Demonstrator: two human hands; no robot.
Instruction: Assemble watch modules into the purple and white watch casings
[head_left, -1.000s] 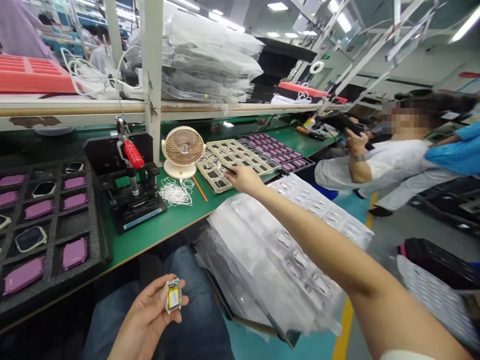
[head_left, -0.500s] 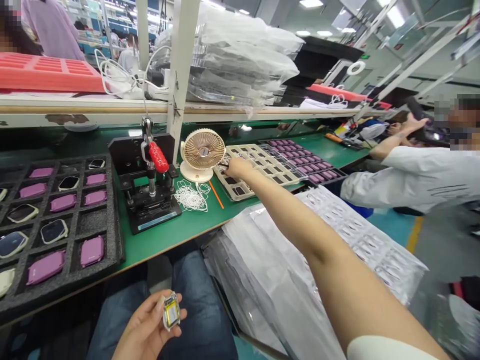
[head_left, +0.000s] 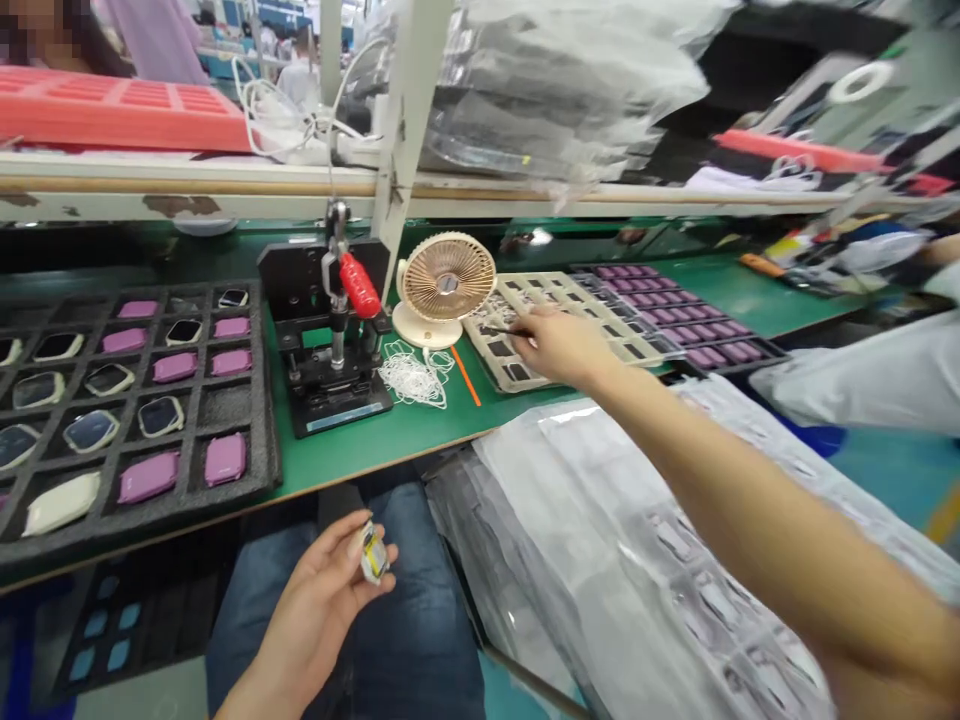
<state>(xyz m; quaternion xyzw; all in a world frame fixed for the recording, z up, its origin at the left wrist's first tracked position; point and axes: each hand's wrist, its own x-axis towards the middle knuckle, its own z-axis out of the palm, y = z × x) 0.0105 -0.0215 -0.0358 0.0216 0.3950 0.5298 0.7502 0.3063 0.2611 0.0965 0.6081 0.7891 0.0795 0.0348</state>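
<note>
Low over the lap, my left hand (head_left: 326,585) is closed on a small open watch case (head_left: 374,555), its yellow and silver inside showing. My right hand (head_left: 559,345) reaches over a beige compartment tray (head_left: 487,372) on the green bench. Its fingertips pinch a thin dark piece (head_left: 496,330), too small to identify. Dark flat parts lie in several of the tray's compartments.
A beige fan (head_left: 446,285) and a press with a red handle (head_left: 360,287) stand behind a white string heap (head_left: 414,376). At left, a black foam tray (head_left: 271,440) holds watches and purple cases. Plastic-wrapped sheets (head_left: 570,520) lie at right, near another person's sleeve (head_left: 870,385).
The view has turned, so the bench things sit further right or lower. My right hand has drawn back slightly over the beige tray. My left hand still holds the watch case, now tilted more edge-on.
</note>
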